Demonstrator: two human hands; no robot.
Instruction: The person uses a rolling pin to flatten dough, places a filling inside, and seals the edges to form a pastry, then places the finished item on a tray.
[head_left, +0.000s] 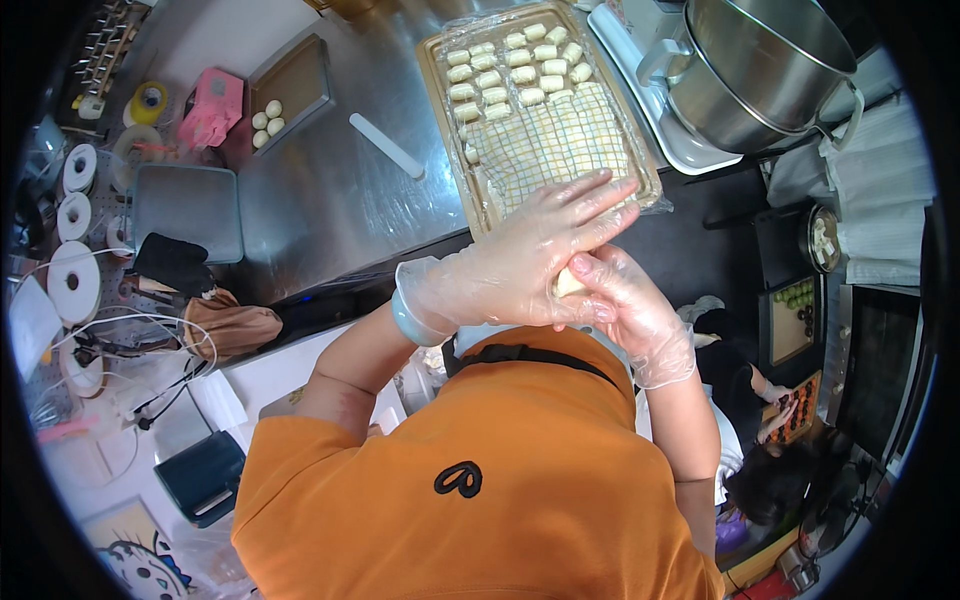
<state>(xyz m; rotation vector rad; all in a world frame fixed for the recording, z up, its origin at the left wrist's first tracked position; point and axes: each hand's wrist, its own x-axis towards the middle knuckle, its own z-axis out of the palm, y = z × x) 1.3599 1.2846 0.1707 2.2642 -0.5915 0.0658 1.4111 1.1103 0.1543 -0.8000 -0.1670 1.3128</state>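
Note:
Both of my hands wear clear plastic gloves and meet in front of my body, by the near edge of the tray of dough. Between the palms sits a pale piece of dough (570, 284), only partly visible. My right hand (632, 300) curls its fingers around it. Over it lies my left hand (540, 235), fingers stretched out to the right and its palm side hidden. Just beyond, a gold baking tray (445, 130) carries rows of small rolled dough pieces (490, 80), the nearer part covered by a checked cloth (560, 140).
A white rolling pin (387, 146) lies on the steel worktop (340, 200). Several dough balls (268, 124) rest in a smaller tray (310, 85) at the far left. Steel pots (745, 90) stand at the far right. On the right, a co-worker's hands (775, 410) touch another tray.

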